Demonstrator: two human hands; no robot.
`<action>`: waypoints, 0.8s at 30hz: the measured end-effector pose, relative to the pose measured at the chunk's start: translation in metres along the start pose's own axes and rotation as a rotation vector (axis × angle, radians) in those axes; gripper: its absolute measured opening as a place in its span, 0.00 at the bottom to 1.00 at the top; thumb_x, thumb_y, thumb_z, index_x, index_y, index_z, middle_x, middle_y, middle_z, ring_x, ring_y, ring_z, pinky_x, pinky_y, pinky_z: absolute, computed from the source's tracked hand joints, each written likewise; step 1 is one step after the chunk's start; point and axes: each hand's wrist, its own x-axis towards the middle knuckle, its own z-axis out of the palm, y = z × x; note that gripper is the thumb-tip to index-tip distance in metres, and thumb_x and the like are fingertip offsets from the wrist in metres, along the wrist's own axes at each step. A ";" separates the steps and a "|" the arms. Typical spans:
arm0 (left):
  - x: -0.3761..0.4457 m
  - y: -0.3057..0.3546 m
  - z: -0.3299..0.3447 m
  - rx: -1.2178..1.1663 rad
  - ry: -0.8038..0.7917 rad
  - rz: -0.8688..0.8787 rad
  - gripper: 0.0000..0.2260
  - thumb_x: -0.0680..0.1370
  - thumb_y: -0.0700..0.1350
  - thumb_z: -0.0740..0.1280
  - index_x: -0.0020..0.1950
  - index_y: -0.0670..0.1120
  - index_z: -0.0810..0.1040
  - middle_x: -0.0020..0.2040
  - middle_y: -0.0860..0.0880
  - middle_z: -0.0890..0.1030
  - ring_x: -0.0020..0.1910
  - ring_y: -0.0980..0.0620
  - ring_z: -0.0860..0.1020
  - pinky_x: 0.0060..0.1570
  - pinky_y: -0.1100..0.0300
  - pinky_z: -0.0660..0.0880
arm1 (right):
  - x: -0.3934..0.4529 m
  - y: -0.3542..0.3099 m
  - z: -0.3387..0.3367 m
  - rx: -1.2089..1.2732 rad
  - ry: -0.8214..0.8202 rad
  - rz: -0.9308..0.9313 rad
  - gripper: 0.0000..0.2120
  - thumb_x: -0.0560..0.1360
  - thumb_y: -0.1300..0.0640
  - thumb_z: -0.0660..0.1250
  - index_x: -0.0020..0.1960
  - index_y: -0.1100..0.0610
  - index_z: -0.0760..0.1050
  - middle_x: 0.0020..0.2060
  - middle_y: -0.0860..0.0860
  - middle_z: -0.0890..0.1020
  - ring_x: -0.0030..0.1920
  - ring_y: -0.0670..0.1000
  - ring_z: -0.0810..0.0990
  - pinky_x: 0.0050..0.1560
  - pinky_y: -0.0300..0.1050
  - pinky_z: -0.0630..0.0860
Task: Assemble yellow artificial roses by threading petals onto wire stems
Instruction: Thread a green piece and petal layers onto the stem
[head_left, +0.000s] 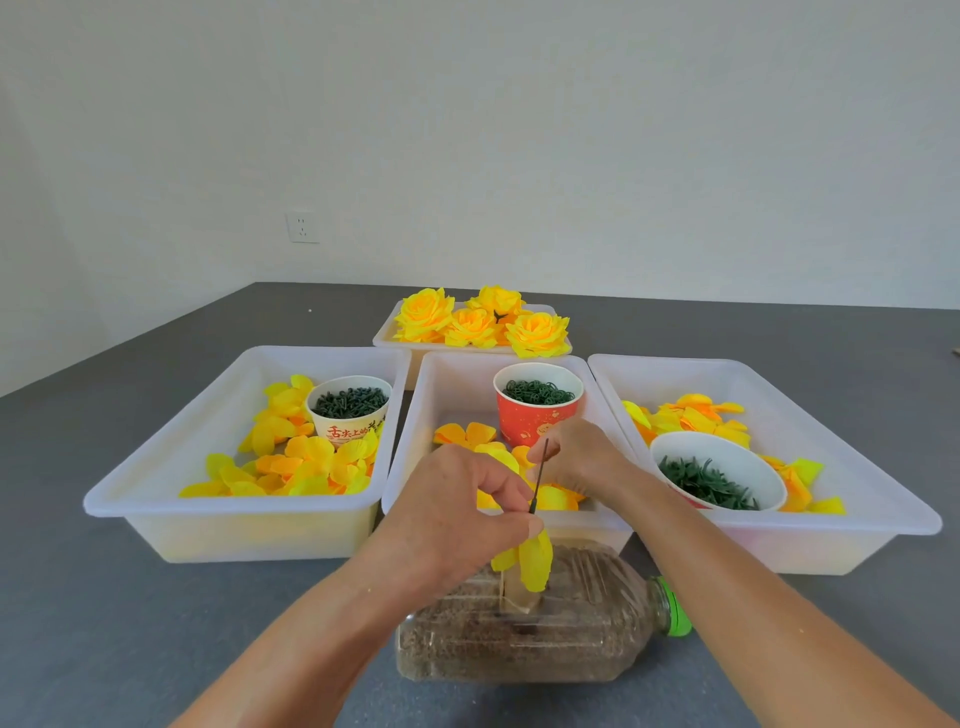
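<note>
Four trays (156, 506), three cups (537, 402), four finished roses (537, 332).

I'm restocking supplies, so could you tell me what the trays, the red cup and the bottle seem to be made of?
Trays: probably plastic, milky white and slightly translucent, with smooth rolled rims. Red cup: likely paper, matte printed outside, white inside. Bottle: clear ribbed plastic with a green cap, lying on its side, with brown grainy fill showing through.

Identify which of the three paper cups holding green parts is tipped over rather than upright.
The white-lined paper cup in the right white plastic tray: it tilts toward the camera, while the other two stand upright.
</note>
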 end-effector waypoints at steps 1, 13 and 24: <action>0.001 0.000 -0.001 -0.013 -0.007 -0.015 0.09 0.69 0.44 0.74 0.30 0.51 0.78 0.43 0.57 0.82 0.46 0.65 0.78 0.47 0.74 0.70 | 0.000 -0.001 0.001 -0.002 0.003 -0.004 0.14 0.68 0.63 0.73 0.50 0.69 0.80 0.52 0.62 0.81 0.55 0.60 0.78 0.54 0.53 0.76; 0.003 0.003 -0.008 -0.105 -0.062 -0.068 0.05 0.67 0.41 0.76 0.34 0.48 0.83 0.42 0.49 0.84 0.46 0.52 0.81 0.54 0.53 0.76 | 0.006 -0.017 0.010 -0.183 0.036 -0.091 0.22 0.70 0.63 0.68 0.24 0.53 0.60 0.24 0.49 0.62 0.38 0.51 0.64 0.29 0.40 0.57; 0.005 0.002 -0.007 -0.255 -0.099 -0.099 0.03 0.68 0.37 0.75 0.40 0.39 0.83 0.46 0.37 0.82 0.46 0.41 0.80 0.54 0.49 0.75 | 0.007 0.005 -0.004 0.233 0.353 0.008 0.06 0.67 0.61 0.74 0.41 0.63 0.81 0.34 0.52 0.79 0.36 0.50 0.76 0.41 0.45 0.73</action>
